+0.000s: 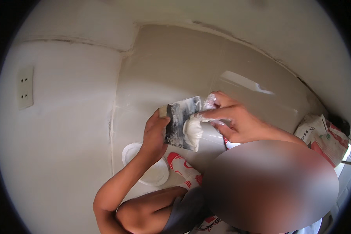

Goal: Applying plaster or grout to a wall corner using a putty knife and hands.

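Note:
My left hand [156, 128] grips a wide putty scraper [177, 119] by its left edge, thumb on top. The dark blade is tilted and smeared with white residue. A thick lump of white putty [193, 133] sits along the blade's right side. My right hand [230, 117] reaches in from the right, its fingers apart and coated with white putty. One outstretched finger touches the top of the lump. Below my left hand, a round white lid or shallow tub [160, 171] rests on the floor, partly hidden by my forearm.
Glossy beige floor tiles [156, 70] lie ahead, with walls along the left and far sides. A double socket [26, 87] is on the left wall. My foot in a red-and-white sock [181, 165] is beside the round white item. A crumpled sack [322, 136] stands at the right.

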{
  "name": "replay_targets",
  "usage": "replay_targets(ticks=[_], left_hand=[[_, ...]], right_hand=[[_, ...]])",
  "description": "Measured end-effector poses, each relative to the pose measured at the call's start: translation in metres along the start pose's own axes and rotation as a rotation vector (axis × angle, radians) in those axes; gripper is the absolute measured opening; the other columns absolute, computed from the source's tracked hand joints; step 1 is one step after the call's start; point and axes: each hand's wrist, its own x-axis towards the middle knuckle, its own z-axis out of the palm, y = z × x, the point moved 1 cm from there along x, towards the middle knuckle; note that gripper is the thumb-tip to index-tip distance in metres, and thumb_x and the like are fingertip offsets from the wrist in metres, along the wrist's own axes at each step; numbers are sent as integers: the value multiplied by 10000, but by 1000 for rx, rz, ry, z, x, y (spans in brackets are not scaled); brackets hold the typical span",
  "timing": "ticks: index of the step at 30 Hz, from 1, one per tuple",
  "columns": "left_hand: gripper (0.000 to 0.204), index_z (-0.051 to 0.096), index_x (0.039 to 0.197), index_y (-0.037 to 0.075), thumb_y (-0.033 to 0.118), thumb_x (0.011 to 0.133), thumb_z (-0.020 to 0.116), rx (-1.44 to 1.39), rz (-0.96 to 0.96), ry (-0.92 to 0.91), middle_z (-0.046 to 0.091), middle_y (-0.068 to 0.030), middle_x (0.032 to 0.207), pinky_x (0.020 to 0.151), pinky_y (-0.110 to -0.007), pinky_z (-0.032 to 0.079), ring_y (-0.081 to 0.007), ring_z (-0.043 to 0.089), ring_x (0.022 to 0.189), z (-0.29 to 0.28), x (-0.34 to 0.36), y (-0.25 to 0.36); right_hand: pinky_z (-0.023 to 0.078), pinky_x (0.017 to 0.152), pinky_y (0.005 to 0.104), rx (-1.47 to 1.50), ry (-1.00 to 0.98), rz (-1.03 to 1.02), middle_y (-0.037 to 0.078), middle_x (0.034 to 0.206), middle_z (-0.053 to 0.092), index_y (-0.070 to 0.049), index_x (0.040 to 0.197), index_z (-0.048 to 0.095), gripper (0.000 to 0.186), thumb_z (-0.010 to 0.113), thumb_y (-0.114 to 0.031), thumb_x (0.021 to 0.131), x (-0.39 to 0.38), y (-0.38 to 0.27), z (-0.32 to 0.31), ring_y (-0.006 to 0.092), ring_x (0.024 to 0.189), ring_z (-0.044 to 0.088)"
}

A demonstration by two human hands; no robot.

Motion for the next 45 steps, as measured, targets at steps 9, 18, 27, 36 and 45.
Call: replay_targets(ticks=[9, 18, 27, 36, 45], left_hand=[[336, 503, 1110, 77, 191, 801, 436, -66, 58, 205, 587, -57, 963, 775, -316, 464, -184, 573, 867, -26, 5, 17], [195, 529, 956, 143, 223, 787, 472, -31, -11, 343, 547, 33, 709, 476, -231, 421, -96, 518, 586, -31, 0, 18], [202, 524, 967, 141, 232, 797, 464, -15, -13, 332, 530, 36, 685, 428, -215, 410, -83, 505, 551, -46, -3, 17], [98, 516, 860, 158, 229, 806, 474, -36, -18, 385, 525, 43, 651, 416, -210, 394, -71, 498, 537, -41, -3, 17], [80, 506, 828, 153, 221, 813, 466, -20, -2, 374, 515, 41, 633, 412, -213, 381, -77, 482, 516, -42, -8, 17]], right_hand=[[439, 758, 367, -1140, -86, 340, 141, 936, 534, -54, 1260, 407, 596, 575, -62, 688, 19, 114, -46, 253, 867, 539], [437, 486, 296, -1554, 57, 168, 103, 723, 541, -178, 1301, 403, 584, 532, -76, 740, 65, 222, -89, 191, 549, 546], [428, 496, 333, -1585, -19, 627, 82, 710, 566, -172, 1302, 408, 569, 519, -73, 752, 73, 230, -74, 202, 610, 583], [398, 486, 317, -1500, 1, 545, 96, 767, 562, -159, 1326, 371, 625, 547, -50, 736, 91, 224, -72, 220, 684, 579], [358, 460, 306, -1888, -457, 714, 101, 728, 538, -103, 1332, 350, 698, 569, -19, 674, 45, 219, -78, 205, 659, 547]])
